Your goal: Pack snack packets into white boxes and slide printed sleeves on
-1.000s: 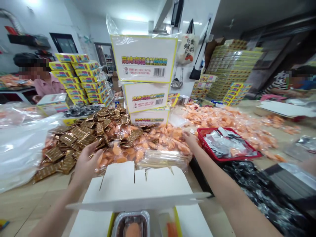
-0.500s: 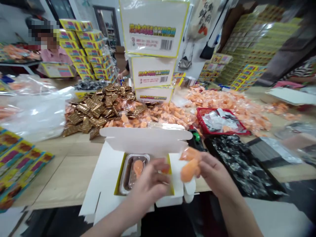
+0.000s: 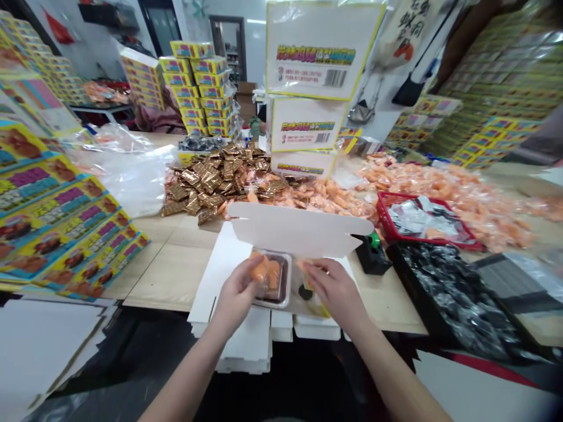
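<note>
Head view: pinched clear-wrapped orange drumstick-shaped piece in left hand, over left half of open white cardboard box; pinched small orange piece in right hand, over right half. Already had rectangular silver foil tray inside box; hadn't closed white lid flap.

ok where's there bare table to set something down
The widest bare patch is tabletop between the yellow boxes at left and the open white carton. A smaller one lies between the carton and the black tray. Behind the carton it's crowded with brown sachets and orange pieces.
</note>
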The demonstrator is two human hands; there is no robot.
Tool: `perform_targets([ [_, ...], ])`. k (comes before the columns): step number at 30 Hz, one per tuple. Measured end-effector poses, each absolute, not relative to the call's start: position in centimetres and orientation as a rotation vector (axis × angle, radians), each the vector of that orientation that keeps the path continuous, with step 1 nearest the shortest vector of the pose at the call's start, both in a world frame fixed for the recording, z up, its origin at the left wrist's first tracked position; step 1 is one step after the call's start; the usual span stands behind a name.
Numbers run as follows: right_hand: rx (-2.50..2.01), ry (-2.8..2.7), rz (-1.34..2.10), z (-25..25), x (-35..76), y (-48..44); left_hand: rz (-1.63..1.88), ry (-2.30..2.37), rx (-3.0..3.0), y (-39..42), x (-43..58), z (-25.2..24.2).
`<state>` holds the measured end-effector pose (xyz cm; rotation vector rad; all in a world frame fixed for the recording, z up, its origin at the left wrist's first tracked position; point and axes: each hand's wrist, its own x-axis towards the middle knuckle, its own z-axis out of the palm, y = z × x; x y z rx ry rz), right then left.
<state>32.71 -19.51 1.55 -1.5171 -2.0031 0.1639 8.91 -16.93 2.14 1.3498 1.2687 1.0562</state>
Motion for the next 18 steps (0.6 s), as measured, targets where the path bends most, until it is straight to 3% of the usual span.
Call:
perform_targets([
  [3, -1.534, -2.258, 0.138, 1.6, 32.6, -19.9, 1.018, 1.279, 1.361, -17.1, 8.7, 2.4],
  [5, -1.525, -2.138, 0.223, 2.1, 33.4, -20.6, 0.984, 1.205, 1.317, -17.6, 9.0, 3.0],
  [12, -1.384, -1.316, 1.062, 2.5, 33.0, -20.9, 0.813, 0.796, 1.321, -19.9, 13.3, 3.2],
  [15, -1.441, -1.282, 1.036, 1.9, 32.9, -19.4, 0.883, 1.08, 1.739, -19.7, 12.6, 2.2],
  [18, -1.525, -1.636, 0.81, 1.6, 33.6, -18.2, 0.877, 1.265, 2.232, -19.0, 10.0, 1.3],
])
